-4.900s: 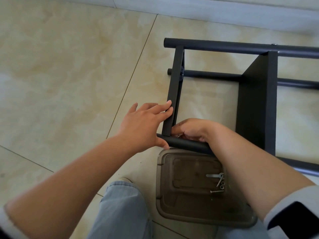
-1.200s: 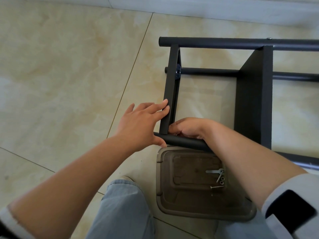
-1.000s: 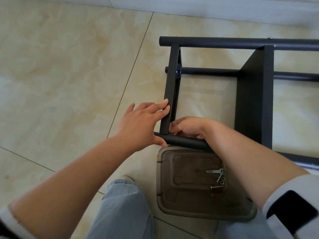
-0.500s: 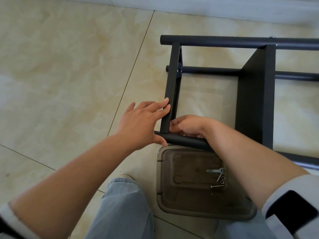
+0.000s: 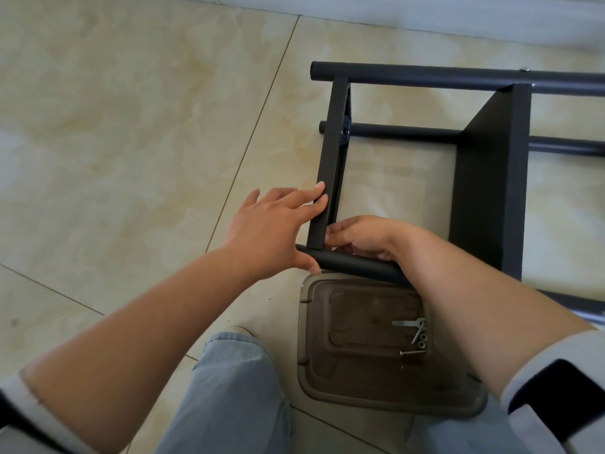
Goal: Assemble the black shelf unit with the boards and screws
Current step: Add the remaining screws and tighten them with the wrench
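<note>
Black metal-tube shelf frame [image 5: 330, 165] lying on tiled floor [image 5: 131, 126]. Left hand [image 5: 275, 231] flat, fingers straight against end crossbar. Right hand [image 5: 363, 237] curled at corner joint; what it holds hidden.

The right hand [image 5: 363, 237] hides its fingertips behind the black tube [image 5: 357, 265].

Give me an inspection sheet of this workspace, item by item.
Surface: beige tiled floor.
Job's things: black shelf unit lying on its side; end board meets the near tube.
Clutter: brown plastic lid holding loose screws.
Grips: left hand, fingers straight, presses the end board; right hand curled at the joint, what it holds hidden.
Cables: nothing seen.
Surroundings: pale wall base.
</note>
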